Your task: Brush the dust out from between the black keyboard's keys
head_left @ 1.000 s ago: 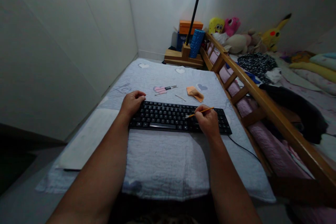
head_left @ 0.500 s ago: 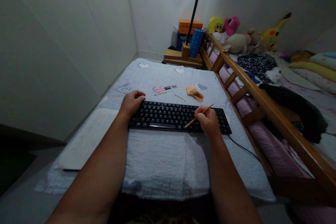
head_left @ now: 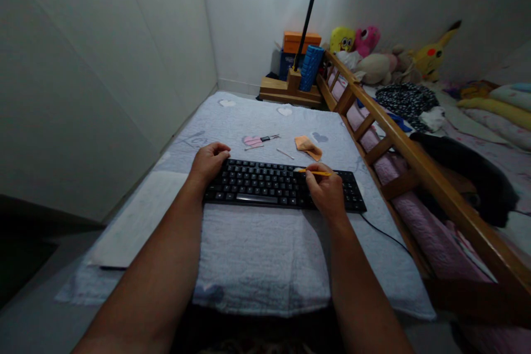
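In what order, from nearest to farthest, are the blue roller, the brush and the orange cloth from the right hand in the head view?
1. Brush: nearest, held in the right hand, tip pointing left.
2. Orange cloth: beyond the keyboard, ahead and slightly left.
3. Blue roller: farthest, right of the black pole.

R hand [head_left: 326, 189] w/ brush [head_left: 302, 170] over blk kybd [head_left: 259, 181]
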A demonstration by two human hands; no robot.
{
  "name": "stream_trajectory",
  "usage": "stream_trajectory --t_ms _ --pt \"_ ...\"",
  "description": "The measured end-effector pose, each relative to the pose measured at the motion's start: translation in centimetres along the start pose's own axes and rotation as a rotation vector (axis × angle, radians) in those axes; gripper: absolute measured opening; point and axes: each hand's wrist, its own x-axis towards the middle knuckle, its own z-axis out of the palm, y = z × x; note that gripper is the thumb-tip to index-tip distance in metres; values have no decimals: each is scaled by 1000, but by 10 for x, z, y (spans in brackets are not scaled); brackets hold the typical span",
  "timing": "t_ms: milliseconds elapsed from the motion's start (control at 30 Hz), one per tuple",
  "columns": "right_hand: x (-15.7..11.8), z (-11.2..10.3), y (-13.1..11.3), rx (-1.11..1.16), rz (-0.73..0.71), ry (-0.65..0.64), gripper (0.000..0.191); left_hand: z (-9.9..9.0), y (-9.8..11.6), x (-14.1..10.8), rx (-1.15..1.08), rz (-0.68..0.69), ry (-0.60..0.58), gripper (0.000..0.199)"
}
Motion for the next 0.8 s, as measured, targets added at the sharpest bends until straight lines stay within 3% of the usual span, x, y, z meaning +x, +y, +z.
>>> stream_trajectory --t_ms 500,800 --pt "-2 -6 -10 15 8 133 14 1 -3 0 -3 20 -2 28" --pt "1 0 -2 -50 -26 50 16 1 -2 1 -3 7 -3 28"
